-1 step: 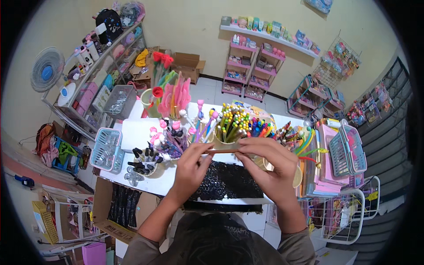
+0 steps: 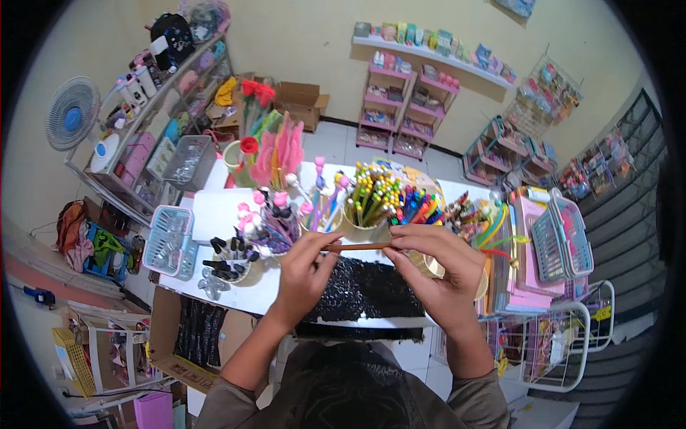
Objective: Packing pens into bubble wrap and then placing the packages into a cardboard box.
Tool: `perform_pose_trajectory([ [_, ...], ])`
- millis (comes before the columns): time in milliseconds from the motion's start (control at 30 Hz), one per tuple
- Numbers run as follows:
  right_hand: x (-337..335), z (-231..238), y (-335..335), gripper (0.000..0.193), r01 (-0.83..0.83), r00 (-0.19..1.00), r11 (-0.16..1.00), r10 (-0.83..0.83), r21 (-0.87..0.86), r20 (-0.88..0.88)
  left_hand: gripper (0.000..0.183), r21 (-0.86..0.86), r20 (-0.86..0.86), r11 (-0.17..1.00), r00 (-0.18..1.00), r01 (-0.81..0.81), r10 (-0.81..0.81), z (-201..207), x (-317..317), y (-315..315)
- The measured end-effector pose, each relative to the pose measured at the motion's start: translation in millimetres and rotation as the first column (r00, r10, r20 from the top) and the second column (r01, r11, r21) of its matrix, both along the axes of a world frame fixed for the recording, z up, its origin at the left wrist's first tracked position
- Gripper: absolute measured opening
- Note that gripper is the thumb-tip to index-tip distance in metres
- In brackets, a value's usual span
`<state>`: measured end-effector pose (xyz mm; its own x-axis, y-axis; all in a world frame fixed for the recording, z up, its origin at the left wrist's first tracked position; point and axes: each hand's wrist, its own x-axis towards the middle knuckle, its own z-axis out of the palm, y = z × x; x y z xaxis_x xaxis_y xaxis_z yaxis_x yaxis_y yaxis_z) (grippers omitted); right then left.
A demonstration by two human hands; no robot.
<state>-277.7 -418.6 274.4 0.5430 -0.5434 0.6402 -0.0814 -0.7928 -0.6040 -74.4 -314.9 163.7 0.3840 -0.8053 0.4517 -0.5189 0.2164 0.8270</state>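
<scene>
Between my two hands, a slim brown pencil-like stick [image 2: 363, 247] lies almost level above the white table. My left hand [image 2: 303, 277] pinches one end between thumb and fingers. At the other end my right hand [image 2: 444, 270] holds it the same way, its fingertips hiding the tip. Beneath the stick lies a shiny black textured mat [image 2: 371, 289] at the table's near edge. Just beyond my hands stands a cream cup [image 2: 361, 231] full of pencils with beaded ends. Left of my left hand is a holder of black-capped pens [image 2: 234, 261].
Other pen cups, pink-topped pens [image 2: 271, 214] and red artificial roses [image 2: 249, 146] crowd the table. Baskets sit at both ends: a blue one [image 2: 170, 243] left, another [image 2: 561, 247] right beside stacked notebooks [image 2: 504, 264]. A cardboard box [image 2: 168, 322] is at lower left.
The view has shifted slightly, so the table and shelves sit a little differently. Both hands keep their hold on the stick, which has barely moved.
</scene>
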Motion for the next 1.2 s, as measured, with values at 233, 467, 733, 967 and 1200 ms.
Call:
perform_pose_trajectory([
  [233, -49, -63, 20, 0.022, 0.152, 0.988, 0.954, -0.142, 0.259, -0.059, 0.029, 0.131, -0.036, 0.975, 0.984, 0.178, -0.175, -17, 4, 29],
  [467, -70, -127, 41, 0.024, 0.177, 0.984, 0.781, -0.138, 0.599, -0.111, 0.025, 0.265, 0.052, 0.934, 0.963, 0.241, -0.263, -51, 6, 53],
  [733, -76, -158, 46, 0.025, 0.249, 0.939, 0.892, -0.127, 0.377, -0.319, 0.023, 0.351, 0.249, 0.927, 0.941, 0.135, -0.231, -66, 1, 71],
  [967, -79, -170, 48, 0.023, 0.233, 0.93, 0.925, -0.121, 0.3, -0.347, 0.023, 0.35, 0.27, 0.926, 0.932, 0.139, -0.242, -70, 2, 77],
  [1200, -80, -176, 46, 0.02, 0.241, 0.932, 0.924, -0.136, 0.297, -0.335, 0.022, 0.316, 0.296, 0.937, 0.922, 0.151, -0.249, -71, 5, 80],
])
